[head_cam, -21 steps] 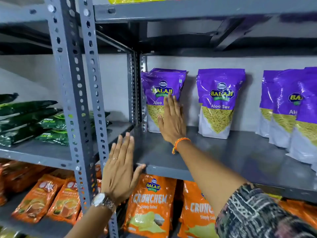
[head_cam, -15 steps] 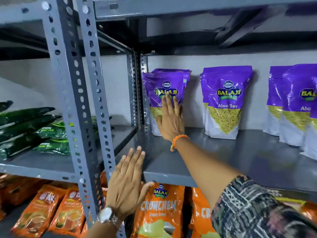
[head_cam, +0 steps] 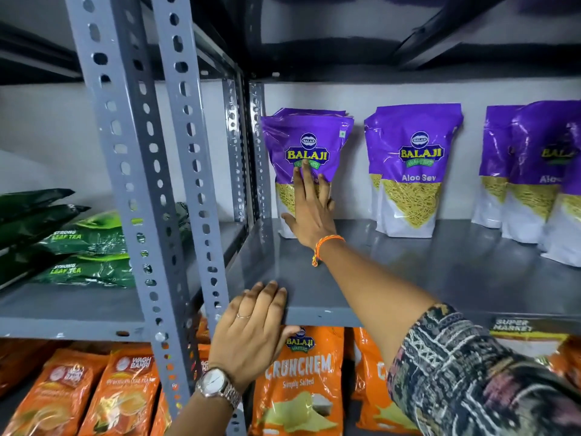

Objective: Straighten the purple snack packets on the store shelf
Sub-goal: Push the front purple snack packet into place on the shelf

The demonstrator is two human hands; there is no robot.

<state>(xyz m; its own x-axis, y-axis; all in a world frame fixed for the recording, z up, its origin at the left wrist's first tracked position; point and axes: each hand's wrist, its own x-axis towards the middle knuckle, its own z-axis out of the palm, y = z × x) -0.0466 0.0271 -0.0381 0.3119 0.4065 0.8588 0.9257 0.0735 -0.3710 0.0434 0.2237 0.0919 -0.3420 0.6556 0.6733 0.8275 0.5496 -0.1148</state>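
On shelf (head_cam: 408, 278): R hand (head_cam: 309, 215) fingers flat, spread on leftmost purple packet (head_cam: 309, 146); L hand (head_cam: 254, 328) fingers open at shelf edge.

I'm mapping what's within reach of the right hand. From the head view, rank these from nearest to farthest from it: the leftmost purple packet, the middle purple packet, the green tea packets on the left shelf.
1. Leftmost purple packet: under the right hand, which lies flat on its front.
2. Middle purple packet: next along to the right, same shelf.
3. Green tea packets: far left, beyond the grey uprights.
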